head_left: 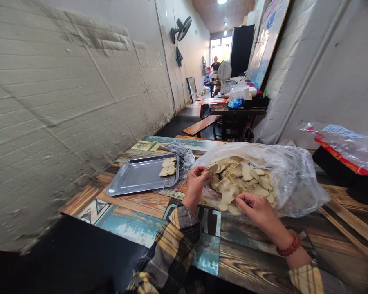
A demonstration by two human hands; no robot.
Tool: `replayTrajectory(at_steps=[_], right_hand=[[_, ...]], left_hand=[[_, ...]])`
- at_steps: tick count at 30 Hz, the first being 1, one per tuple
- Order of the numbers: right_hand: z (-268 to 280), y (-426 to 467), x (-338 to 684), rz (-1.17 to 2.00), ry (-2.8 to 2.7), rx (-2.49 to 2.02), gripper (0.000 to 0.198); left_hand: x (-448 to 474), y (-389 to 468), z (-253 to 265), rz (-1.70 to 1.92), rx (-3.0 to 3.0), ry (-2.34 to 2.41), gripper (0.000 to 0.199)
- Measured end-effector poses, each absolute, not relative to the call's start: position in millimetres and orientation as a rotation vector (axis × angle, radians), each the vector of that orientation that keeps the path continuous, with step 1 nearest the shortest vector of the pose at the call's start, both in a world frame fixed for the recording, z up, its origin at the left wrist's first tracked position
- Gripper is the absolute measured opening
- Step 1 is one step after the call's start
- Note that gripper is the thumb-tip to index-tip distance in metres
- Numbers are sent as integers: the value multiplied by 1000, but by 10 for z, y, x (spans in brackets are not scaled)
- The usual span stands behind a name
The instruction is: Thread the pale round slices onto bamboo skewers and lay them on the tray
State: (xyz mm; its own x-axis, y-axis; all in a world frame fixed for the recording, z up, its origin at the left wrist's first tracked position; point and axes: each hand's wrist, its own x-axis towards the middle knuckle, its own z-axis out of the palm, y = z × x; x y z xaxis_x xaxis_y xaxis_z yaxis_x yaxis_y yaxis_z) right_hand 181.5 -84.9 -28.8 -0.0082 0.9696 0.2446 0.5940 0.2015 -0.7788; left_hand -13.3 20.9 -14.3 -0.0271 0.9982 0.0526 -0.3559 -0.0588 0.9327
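An open clear plastic bag [300,179] lies on the table, with a heap of flat, round-edged tan slices [257,179] spilling at its mouth. My left hand [196,183] is closed in a pinch on one tan slice [214,168] at the heap's left side. At the front of the heap my right hand [257,210] is also pinched, its fingertips against a pale slice [230,194]; whatever is between them is too small to make out. To the left, a metal tray [135,173] holds tan slices threaded on a thin wooden skewer [164,182], whose end sticks out over the rim.
Thin wooden sticks [352,224] lie on the patchwork-patterned table [135,208] at right. Behind them is a black container [331,163] with red-edged plastic packaging [340,151]. A crumpled grey plastic bag [180,150] sits behind the tray. A bench [202,124] and a person stand farther back.
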Motion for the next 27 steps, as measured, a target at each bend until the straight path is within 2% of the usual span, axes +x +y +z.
replayTrajectory(at_steps=[9, 17, 27], right_hand=[[-296, -857, 1804, 558, -1707, -1486, 37], [-282, -844, 1769, 536, -1689, -1481, 36], [-309, -853, 1785, 496, -1733, -1422, 36]], left_hand=[[-152, 199, -120, 1381, 876, 929, 35], [-106, 181, -148, 1347, 912, 892, 33], [-145, 197, -98, 1302, 723, 809, 48]])
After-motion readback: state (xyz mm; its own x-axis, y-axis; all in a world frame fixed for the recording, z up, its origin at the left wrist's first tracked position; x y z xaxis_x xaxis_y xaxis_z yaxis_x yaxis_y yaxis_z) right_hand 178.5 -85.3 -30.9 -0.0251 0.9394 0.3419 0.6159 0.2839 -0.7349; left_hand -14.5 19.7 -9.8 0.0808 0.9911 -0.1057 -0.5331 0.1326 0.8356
